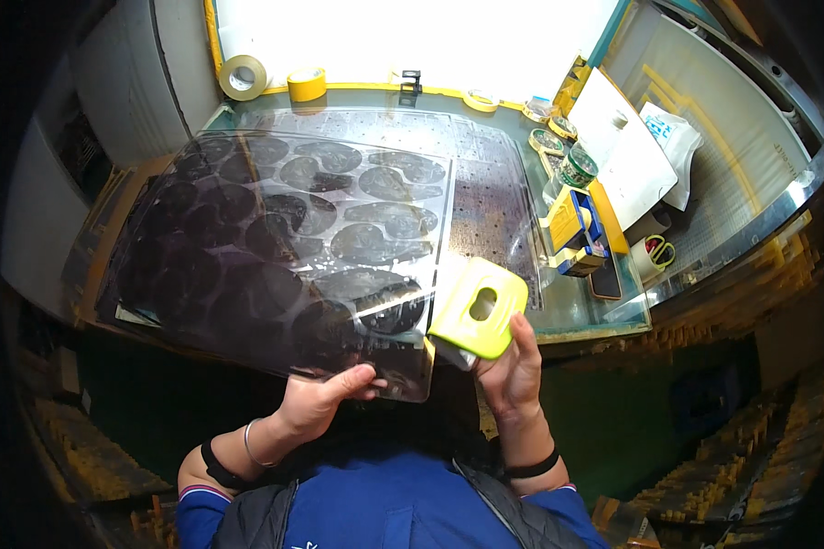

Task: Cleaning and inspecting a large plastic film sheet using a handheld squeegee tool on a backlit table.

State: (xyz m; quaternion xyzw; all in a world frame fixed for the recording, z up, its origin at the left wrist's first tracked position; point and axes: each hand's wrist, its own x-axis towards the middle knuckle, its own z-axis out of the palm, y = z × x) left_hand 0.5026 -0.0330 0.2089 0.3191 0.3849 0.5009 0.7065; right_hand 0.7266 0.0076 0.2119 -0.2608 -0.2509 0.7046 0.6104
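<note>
pinching the dark sheet (275, 261) by its near edge with the left hand (323, 400), thumb on top; gripping the yellow-green punch (467, 317) in the right hand (513, 371), against or just beside the sheet's right edge, cannot tell which; with the sheet spread ahead and leftward, near corner between both hands, closer to the left
</note>
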